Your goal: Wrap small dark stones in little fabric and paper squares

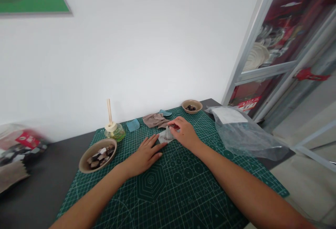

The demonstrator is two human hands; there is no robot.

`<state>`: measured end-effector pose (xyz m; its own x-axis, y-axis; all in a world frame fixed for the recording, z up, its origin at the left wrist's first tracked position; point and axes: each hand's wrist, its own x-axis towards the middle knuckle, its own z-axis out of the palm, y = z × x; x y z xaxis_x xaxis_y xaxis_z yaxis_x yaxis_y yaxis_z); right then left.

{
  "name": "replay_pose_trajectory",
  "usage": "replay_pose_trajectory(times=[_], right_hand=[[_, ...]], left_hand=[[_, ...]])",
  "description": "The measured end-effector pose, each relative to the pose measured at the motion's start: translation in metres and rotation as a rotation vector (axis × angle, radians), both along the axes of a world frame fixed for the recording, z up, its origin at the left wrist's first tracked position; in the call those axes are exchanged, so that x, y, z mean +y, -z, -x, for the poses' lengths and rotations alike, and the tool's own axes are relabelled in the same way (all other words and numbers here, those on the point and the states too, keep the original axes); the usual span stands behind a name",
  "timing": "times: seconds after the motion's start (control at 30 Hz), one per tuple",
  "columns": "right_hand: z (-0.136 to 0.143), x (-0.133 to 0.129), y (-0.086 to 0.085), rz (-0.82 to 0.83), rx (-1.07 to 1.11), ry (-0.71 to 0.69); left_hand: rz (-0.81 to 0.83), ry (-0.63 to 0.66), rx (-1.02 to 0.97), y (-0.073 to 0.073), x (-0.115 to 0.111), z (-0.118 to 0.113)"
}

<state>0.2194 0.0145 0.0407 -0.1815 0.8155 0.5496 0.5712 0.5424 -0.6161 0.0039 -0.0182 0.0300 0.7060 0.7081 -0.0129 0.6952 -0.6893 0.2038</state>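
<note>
My left hand (145, 155) lies flat on the green cutting mat (151, 181), fingers spread, its fingertips at the edge of a light grey cloth (166, 136). Over that cloth, my right hand (183, 132) is closed in a pinch. A small dark stone-like piece (172, 126) shows at its fingertips, mostly hidden by the fingers. Just behind lies a crumpled brown cloth (154, 120). To the left, a tan bowl (83, 162) holds several black, brown and white stones (101, 156). Far right, a smaller tan bowl (198, 107) holds a few dark stones (190, 108).
A glass diffuser (119, 133) with sticks stands behind the left bowl. Two blue cloth pieces (133, 125) lie near the white wall (147, 47). A clear plastic bag (241, 134) covers the mat's right edge. Another bag of stones (22, 148) sits far left.
</note>
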Motion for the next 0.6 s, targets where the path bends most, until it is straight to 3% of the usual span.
replay_pose_trajectory(times=[0.23,0.37,0.5,0.6], right_hand=[[-0.002,0.001,0.000,-0.019,0.060,0.015],[-0.004,0.003,0.000,-0.034,0.072,0.035],[-0.006,0.005,0.001,-0.027,0.093,0.043],[-0.004,0.004,0.000,-0.035,0.108,0.029]], left_hand=[[-0.092,0.087,-0.168,0.013,0.033,-0.067],[-0.140,0.097,-0.210,0.011,0.040,-0.098],[-0.204,0.004,-0.209,0.003,0.041,-0.089],[-0.286,-0.251,-0.193,0.000,0.045,-0.053]])
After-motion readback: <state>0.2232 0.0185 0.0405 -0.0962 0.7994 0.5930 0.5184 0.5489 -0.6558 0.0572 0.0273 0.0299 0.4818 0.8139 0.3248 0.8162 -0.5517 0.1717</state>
